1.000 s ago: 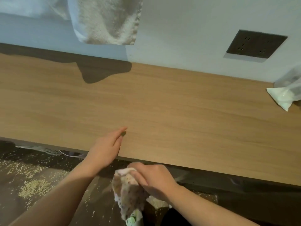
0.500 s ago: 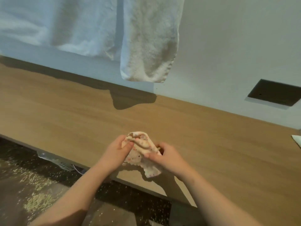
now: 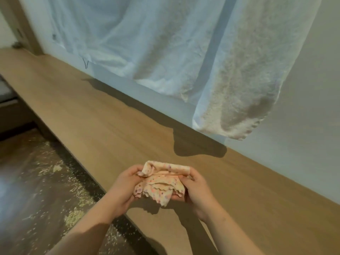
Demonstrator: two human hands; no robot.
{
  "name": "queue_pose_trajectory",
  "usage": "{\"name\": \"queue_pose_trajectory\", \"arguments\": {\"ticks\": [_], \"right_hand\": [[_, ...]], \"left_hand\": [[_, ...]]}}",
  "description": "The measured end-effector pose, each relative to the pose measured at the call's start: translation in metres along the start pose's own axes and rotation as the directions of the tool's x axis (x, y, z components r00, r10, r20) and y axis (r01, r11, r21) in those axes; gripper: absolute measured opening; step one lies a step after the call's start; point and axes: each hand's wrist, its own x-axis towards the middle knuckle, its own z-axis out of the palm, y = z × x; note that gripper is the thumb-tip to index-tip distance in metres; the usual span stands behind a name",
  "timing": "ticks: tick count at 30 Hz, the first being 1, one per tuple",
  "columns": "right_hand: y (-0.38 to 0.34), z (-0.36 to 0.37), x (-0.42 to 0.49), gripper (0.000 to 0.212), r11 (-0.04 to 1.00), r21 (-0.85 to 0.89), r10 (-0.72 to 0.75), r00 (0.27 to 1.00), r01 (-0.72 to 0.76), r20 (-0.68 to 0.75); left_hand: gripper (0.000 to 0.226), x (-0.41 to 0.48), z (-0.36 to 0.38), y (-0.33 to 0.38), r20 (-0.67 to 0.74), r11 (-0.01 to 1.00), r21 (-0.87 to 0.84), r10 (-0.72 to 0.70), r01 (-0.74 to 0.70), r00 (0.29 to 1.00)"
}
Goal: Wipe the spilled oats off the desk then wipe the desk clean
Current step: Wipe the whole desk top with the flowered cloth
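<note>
Head view: my left grip point(image 3: 127, 186) and right grip point(image 3: 195, 188) are both clamped on the flowered cloth point(image 3: 160, 184), one at each end, just above the near edge of the worktop point(image 3: 92, 126). The oats point(image 3: 75, 218) lie scattered on the floor point(image 3: 27, 181). Recommended: fold the cloth into a flat pad, clean face down, then wipe in overlapping strokes with even pressure.

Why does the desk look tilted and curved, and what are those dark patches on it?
Head view: the wide-angle lens likely bows the desk; the hanging towel casts the large shadow beneath it; the held cloth casts the smaller one near the front edge.
</note>
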Motion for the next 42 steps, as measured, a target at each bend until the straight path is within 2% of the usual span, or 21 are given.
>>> {"name": "queue_pose_trajectory", "arguments": {"ticks": [2, 5, 8, 12, 15, 18, 23, 29, 32, 36, 39, 42], "right_hand": [[-0.009, 0.022, 0.011, 0.027, 0.988, 0.134, 0.065, 0.994, -0.076, 0.089], [-0.016, 0.06, 0.027, 0.026, 0.957, 0.208, 0.174, 0.973, -0.204, 0.154], [-0.02, 0.111, 0.04, 0.028, 0.954, 0.144, 0.237, 0.955, -0.264, 0.18], [-0.02, 0.197, 0.063, 0.009, 0.985, -0.139, 0.126, 0.972, -0.1, 0.197], [-0.016, 0.27, 0.082, 0.01, 0.978, -0.202, 0.1, 0.973, -0.057, 0.21], [0.007, 0.342, 0.097, 0.017, 0.97, -0.238, 0.095, 0.979, -0.051, 0.18], [0.051, 0.433, 0.118, 0.032, 0.959, -0.261, 0.161, 0.971, -0.11, 0.179], [0.085, 0.504, 0.175, 0.029, 0.9, -0.35, 0.334, 0.926, -0.259, 0.174], [0.099, 0.533, 0.216, 0.027, 0.86, -0.4, 0.412, 0.894, -0.316, 0.179], [0.113, 0.57, 0.27, 0.026, 0.792, -0.486, 0.51, 0.838, -0.369, 0.194], [0.113, 0.594, 0.307, 0.025, 0.746, -0.564, 0.548, 0.809, -0.355, 0.215], [0.112, 0.623, 0.342, 0.024, 0.701, -0.634, 0.55, 0.814, -0.328, 0.187]], "left_hand": [[0.025, 0.005, -0.02, 0.004, -0.074, 0.992, -0.12, -0.048, 0.039, 0.996], [0.035, 0.016, -0.063, 0.008, -0.164, 0.96, -0.266, -0.137, 0.09, 0.977], [0.04, 0.023, -0.111, 0.021, -0.202, 0.984, -0.16, -0.113, 0.081, 0.973], [0.018, 0.032, -0.183, 0.041, -0.317, 0.998, 0.055, 0.042, -0.026, 0.947], [0.014, 0.035, -0.25, 0.055, -0.383, 0.993, 0.094, 0.106, -0.076, 0.917], [0.014, 0.033, -0.317, 0.052, -0.42, 0.989, 0.139, 0.101, -0.046, 0.902], [0.022, 0.046, -0.412, 0.024, -0.491, 0.998, -0.036, -0.054, 0.042, 0.869], [0.031, 0.084, -0.483, 0.0, -0.621, 0.98, -0.174, -0.187, 0.099, 0.761], [0.026, 0.117, -0.513, -0.003, -0.624, 0.963, -0.233, -0.254, 0.134, 0.739], [0.025, 0.162, -0.557, 0.0, -0.617, 0.961, -0.187, -0.276, 0.204, 0.737], [0.025, 0.19, -0.583, 0.007, -0.611, 0.947, -0.223, -0.321, 0.232, 0.724], [0.03, 0.218, -0.607, 0.012, -0.61, 0.921, -0.321, -0.378, 0.22, 0.696]]}}
